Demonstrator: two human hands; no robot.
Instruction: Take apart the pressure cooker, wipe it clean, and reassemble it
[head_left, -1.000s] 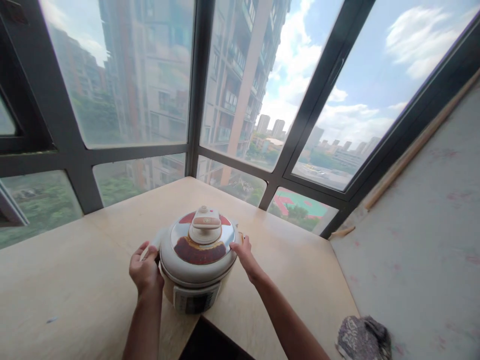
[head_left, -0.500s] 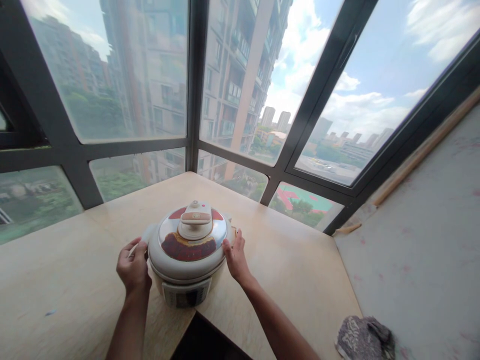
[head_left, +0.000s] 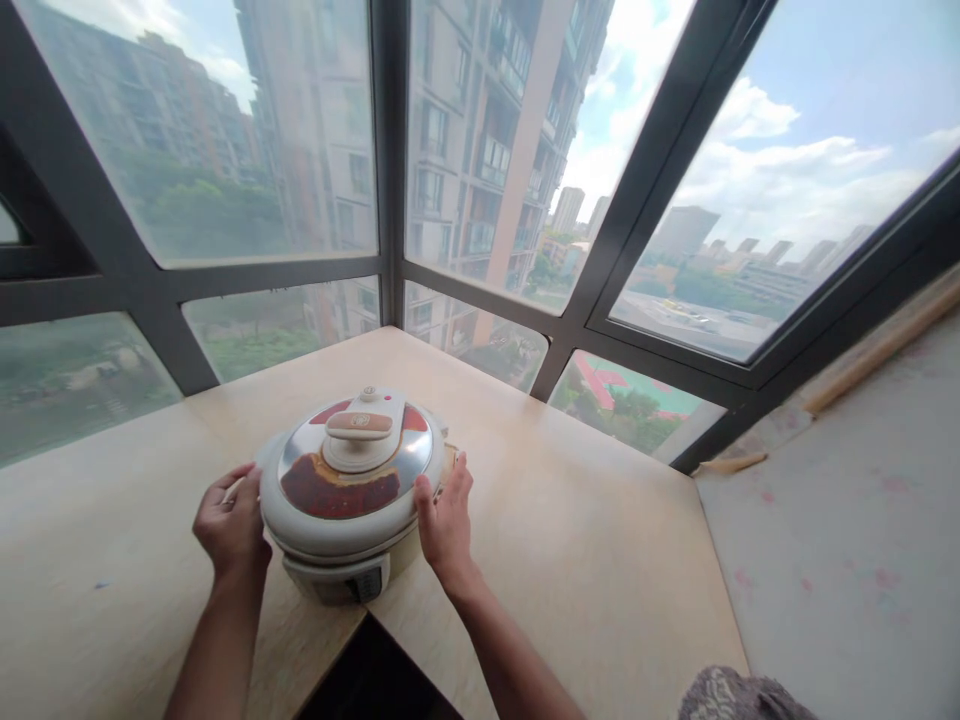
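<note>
Where the cooker point(head_left: 412, 548) stands: upright on the pale tabletop point(head_left: 570, 560), between the two hands, with the corner of the windows behind it.
Lid: on the cooker, with a metallic top, dark red patches and brownish staining, and a raised handle point(head_left: 358, 427) in the middle.
Control panel point(head_left: 367, 584): low on the cooker's front, facing the person and partly in shadow.
Left hand point(head_left: 231, 515): at the cooker's left side, its fingers curled and pinching the edge there; the fingertips are partly hidden.
Right hand point(head_left: 448, 525): at the cooker's right side, thumb against the lid's rim, the other fingers pointing up and spread away from the thumb; whether they close on the side fitting, I cannot tell.
Black object point(head_left: 375, 675): angular, one corner just in front of the cooker, the rest cut off by the lower edge of view; what it is cannot be told.
Grey cloth point(head_left: 739, 697): patterned, bunched up at the lower right, well apart from the cooker.
Window frame point(head_left: 392, 170): dark, with buildings, trees and cloudy sky beyond the panes.
Wall point(head_left: 847, 530): white with faint pink marks, on the right.
</note>
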